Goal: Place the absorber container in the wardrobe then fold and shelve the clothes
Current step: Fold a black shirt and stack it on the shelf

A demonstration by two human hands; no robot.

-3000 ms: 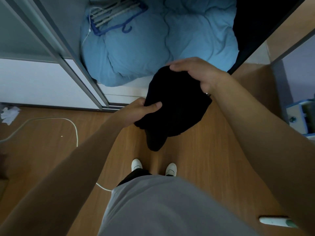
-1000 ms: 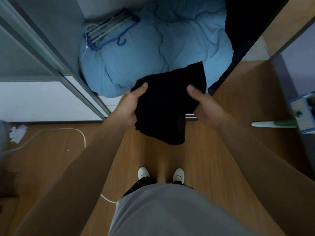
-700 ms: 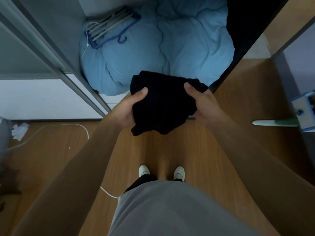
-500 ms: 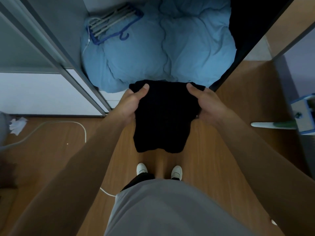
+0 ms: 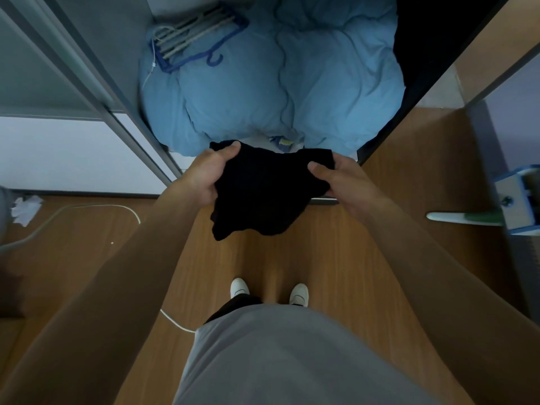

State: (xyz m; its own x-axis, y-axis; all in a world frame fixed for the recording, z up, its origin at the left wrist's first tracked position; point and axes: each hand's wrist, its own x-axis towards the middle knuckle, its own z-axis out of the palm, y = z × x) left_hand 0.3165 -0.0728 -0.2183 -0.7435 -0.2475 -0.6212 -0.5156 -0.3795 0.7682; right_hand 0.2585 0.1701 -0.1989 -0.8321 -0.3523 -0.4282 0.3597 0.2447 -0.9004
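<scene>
Two bare hands are holding one black, soft, crumpled cloth garment [image 5: 263, 197] above the brown wood-grain floor [image 5: 350, 258], just in front of the open grey wardrobe [image 5: 117, 39]. Left hand [image 5: 204, 176] is gripping the garment's upper left corner, thumb on top. Right hand [image 5: 342, 182] is pinching the right corner likewise; fingers hidden beneath. One puffy light-blue quilt [image 5: 277, 92] is filling the wardrobe bottom, one bundle of blue and pale hangers [image 5: 193, 33] lying on it. Two white shoes [image 5: 239, 287] are showing below. One white cable [image 5: 128, 209] is trailing across the floor.

Black garment [image 5: 263, 197] shorter than before, bunched between left hand [image 5: 204, 178] and right hand [image 5: 343, 182]
</scene>
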